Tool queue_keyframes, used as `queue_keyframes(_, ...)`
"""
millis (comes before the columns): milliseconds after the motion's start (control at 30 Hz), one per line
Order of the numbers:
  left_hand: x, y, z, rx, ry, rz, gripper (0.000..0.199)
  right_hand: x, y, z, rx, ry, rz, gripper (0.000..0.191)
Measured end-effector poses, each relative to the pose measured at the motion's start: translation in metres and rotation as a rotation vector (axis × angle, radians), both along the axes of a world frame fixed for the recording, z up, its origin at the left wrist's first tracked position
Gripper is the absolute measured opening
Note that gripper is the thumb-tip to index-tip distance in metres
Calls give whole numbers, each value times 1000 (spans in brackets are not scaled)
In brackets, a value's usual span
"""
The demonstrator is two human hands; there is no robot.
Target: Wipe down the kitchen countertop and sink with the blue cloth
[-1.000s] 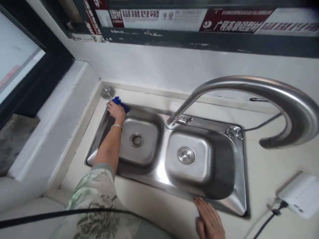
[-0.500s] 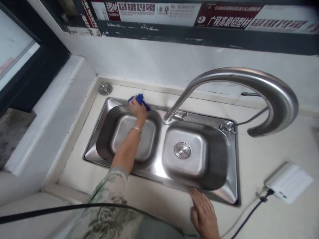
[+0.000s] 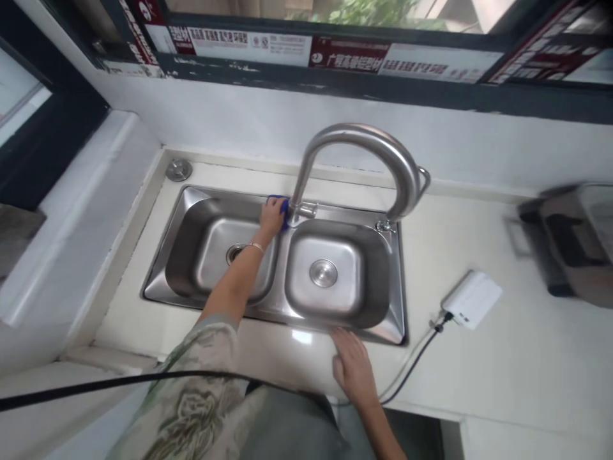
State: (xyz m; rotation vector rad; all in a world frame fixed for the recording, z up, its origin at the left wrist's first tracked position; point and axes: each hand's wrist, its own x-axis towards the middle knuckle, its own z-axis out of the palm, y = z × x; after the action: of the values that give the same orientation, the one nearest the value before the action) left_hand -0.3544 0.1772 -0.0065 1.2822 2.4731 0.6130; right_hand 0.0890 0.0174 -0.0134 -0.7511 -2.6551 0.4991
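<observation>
From the head view, your left hand [image 3: 272, 216] is right in at the back rim of the sink [image 3: 156, 291], fingers curled over the blue cloth [image 3: 286, 217], pressed down between the left basin [image 3: 189, 246] and the tap [image 3: 300, 176]. And there's the obstacle: the tap's foot rises just beside the cloth, its lever poking out to the right! Whether cloth and tap touch, you can't tell from here. Your right hand [image 3: 355, 367] is palm down at the front edge, fingers nearly straight and close together, nothing showing in its grasp. Right of it, a white box [image 3: 472, 299] on the counter [image 3: 445, 236], with a dark cable [image 3: 416, 364] trailing down towards your wrist. A metal stopper [image 3: 179, 169] sits in the far left corner.

Now the hard-to-see parts: your hand covers much of the cloth, your left forearm masks part of the left drain [image 3: 234, 253], and a black strap [image 3: 191, 374] cuts across your sleeve [image 3: 198, 396]. Far right, a blurred appliance [image 3: 569, 239] runs out of frame. Under your right palm, all hidden.
</observation>
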Motion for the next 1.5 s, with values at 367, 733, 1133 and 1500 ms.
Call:
queue_keyframes(367, 25, -34, 13, -154, 3, -67, 46, -3, 3, -1, -1, 80, -12, 57)
queue_keyframes(733, 110, -115, 35, -282, 55, -197, 44, -1, 4, -5, 66, 110, 16, 53)
queue_keyframes(1133, 182, -244, 66, -394, 52, -109, 48, 9, 5, -11, 48, 194, 66, 54)
queue_keyframes(1500, 125, -377, 95, -663, 136, 521, 50, 13, 6, -15, -2, 178, 58, 53)
